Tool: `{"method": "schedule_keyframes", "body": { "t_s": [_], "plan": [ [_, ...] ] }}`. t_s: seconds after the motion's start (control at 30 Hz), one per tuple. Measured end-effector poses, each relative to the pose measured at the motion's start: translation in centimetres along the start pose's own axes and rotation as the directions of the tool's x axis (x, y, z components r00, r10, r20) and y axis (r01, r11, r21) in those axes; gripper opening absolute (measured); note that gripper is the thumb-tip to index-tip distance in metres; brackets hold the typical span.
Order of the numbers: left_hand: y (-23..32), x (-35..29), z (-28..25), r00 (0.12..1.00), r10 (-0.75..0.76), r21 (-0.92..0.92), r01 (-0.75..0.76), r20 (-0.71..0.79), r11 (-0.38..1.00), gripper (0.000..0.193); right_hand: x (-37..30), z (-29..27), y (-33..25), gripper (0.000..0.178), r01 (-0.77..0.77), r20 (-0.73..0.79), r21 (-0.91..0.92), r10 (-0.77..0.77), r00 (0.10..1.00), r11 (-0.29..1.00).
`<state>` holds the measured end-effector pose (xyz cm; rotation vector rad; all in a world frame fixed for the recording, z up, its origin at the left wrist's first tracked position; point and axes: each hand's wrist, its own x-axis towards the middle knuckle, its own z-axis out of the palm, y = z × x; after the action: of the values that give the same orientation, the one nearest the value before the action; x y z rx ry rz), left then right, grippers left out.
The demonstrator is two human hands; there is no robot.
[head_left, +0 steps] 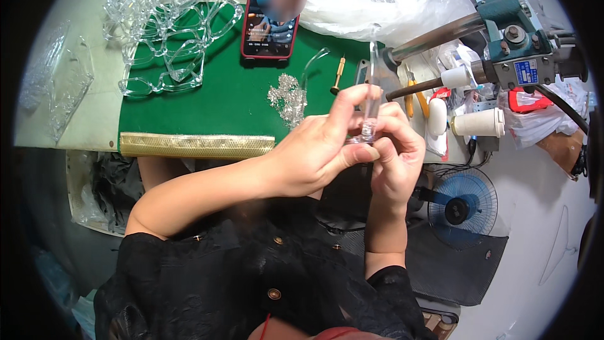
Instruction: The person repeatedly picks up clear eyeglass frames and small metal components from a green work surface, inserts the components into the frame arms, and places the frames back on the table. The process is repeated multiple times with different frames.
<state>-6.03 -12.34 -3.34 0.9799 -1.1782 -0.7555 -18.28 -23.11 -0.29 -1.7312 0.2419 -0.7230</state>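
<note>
Both my hands meet in front of my chest, at the front edge of the green mat [220,110]. My left hand [318,145] is closed, thumb and fingers pinching a clear plastic eyeglass piece, with its long clear temple [372,75] pointing up and away. From the other side my right hand [397,151] grips the same piece near the hinge end. Fingers cover most of the joint. Just beyond my left hand lies a heap of tiny silvery metal parts [288,96]. Beside it are a loose clear temple [308,66] and a small brass-coloured screwdriver [339,75].
Clear eyeglass frames [182,75] pile up at the left. A red-cased phone [267,44] stands at the back. A gold strip [195,145] edges the mat. On the right are a metal press [513,38], yellow-handled pliers [420,97], a white cup [478,123] and a fan [458,211].
</note>
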Motion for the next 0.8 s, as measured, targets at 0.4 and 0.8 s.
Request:
{"method": "schedule_keyframes", "body": {
  "t_s": [0.4,0.8],
  "plan": [
    [-1.8,6.8,2.5,0.940,0.300,0.778,-0.309,0.162,0.547,0.018,2.7,-8.8,-0.5,0.024,0.128,-0.098,-0.146,-0.143,0.985,0.981],
    [-2.4,11.7,5.5,0.947,0.301,0.792,-0.268,0.113,0.548,0.021,4.6,-12.3,0.1,0.019,0.096,-0.333,-0.121,-0.131,0.934,0.988]
  ]
}}
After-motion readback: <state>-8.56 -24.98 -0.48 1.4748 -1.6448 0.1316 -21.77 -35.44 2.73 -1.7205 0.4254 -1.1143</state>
